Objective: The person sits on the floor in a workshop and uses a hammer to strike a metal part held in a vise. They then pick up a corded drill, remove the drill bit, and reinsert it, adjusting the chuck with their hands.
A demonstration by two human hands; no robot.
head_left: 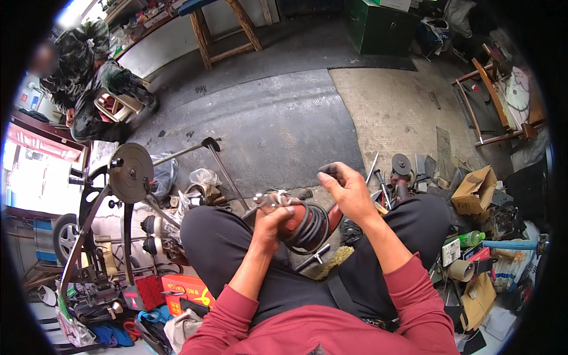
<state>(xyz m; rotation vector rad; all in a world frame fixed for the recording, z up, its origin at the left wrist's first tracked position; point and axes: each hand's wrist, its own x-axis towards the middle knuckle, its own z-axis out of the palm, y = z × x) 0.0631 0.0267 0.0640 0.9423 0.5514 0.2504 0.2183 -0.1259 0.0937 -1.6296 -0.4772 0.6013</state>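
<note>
My left hand (273, 222) grips a red corded power tool (290, 222) between my knees, by its metal head end. A black cord (313, 228) is wound in several loops around the tool's body. To the right of it, my right hand (350, 190) is raised with bent fingers, thumb close to the fingertips. Something dark shows at those fingertips, too small to make out. Below the tool lie a T-shaped metal piece (312, 260) and a yellowish fibrous clump (337, 262).
An angle grinder (402, 171) and hand tools lie beyond my right knee, near an open cardboard box (475, 190). At left stands a black metal machine with a round wheel (131, 173). Another person (94, 83) sits far left. A wooden-legged stool (226, 29) stands at the back.
</note>
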